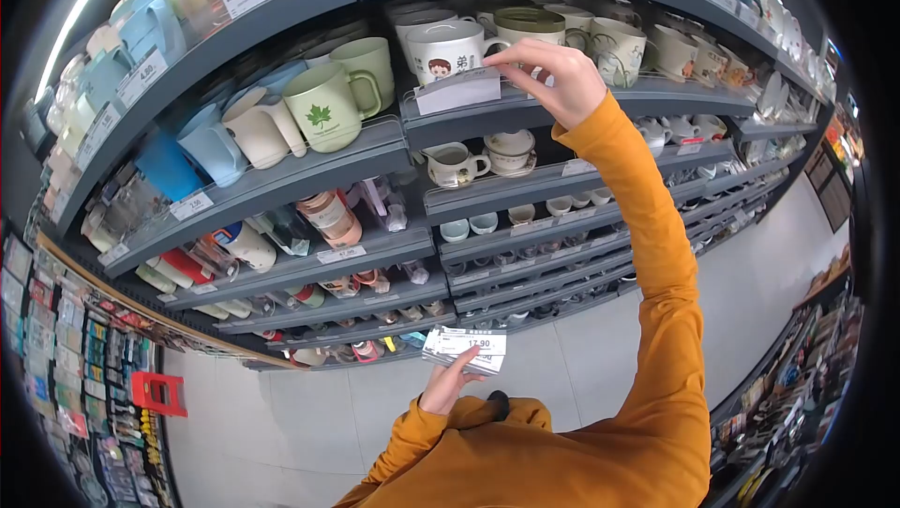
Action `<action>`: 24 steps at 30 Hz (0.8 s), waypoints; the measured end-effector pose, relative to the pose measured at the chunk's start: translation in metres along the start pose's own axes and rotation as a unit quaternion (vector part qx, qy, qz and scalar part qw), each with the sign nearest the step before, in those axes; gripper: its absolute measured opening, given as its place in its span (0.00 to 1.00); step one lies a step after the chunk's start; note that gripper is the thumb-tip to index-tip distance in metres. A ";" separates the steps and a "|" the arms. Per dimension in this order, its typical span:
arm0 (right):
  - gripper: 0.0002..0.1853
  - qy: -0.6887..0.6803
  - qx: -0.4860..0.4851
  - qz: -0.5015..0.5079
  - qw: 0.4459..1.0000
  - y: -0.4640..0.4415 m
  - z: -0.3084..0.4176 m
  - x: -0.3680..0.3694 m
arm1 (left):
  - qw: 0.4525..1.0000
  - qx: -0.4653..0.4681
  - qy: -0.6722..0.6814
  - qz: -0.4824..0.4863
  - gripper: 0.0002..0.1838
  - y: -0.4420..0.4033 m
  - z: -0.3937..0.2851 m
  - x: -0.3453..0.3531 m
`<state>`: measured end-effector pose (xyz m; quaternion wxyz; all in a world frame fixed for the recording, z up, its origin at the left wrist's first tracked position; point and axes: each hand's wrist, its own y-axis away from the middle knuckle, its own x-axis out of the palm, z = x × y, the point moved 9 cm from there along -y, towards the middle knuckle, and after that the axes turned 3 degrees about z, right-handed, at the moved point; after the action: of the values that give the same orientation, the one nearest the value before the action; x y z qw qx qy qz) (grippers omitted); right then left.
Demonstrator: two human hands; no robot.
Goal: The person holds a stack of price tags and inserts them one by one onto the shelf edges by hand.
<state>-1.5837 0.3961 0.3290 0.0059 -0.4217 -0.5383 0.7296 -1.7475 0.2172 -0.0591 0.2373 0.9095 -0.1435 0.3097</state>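
Raised to the shelf edge, my right hand has its thumb and index finger pinched at the top corner of a white price tag, whose visible face looks blank. Right behind it stands a white mug with a cartoon face and dark characters. Lower down, near my body, my left hand is closed around a stack of price tags, the top one reading 17.90, with the thumb pressed on it.
A cream mug with a green leaf stands left of the tag. A green-rimmed mug is on the right. Lower shelves hold a small pitcher, bowls and bottles. A red stool stands on the floor at left.
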 end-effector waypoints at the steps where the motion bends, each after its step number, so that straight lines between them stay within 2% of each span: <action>1: 0.08 -0.005 -0.002 -0.001 1.000 -0.003 -0.002 0.001 | 1.000 0.003 0.000 -0.017 0.15 0.000 0.000 -0.002; 9: 0.10 -0.100 0.012 0.007 0.995 -0.008 -0.016 0.003 | 0.995 0.040 0.013 -0.096 0.14 0.000 -0.004 -0.015; 24: 0.10 -0.131 0.019 0.023 0.991 -0.008 -0.029 0.009 | 0.996 0.029 0.009 -0.085 0.16 -0.015 0.007 -0.007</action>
<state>-1.5753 0.4269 0.3281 -0.0732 -0.3348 -0.5103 0.7888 -1.7434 0.2269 -0.0730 0.2378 0.9219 -0.0549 0.3010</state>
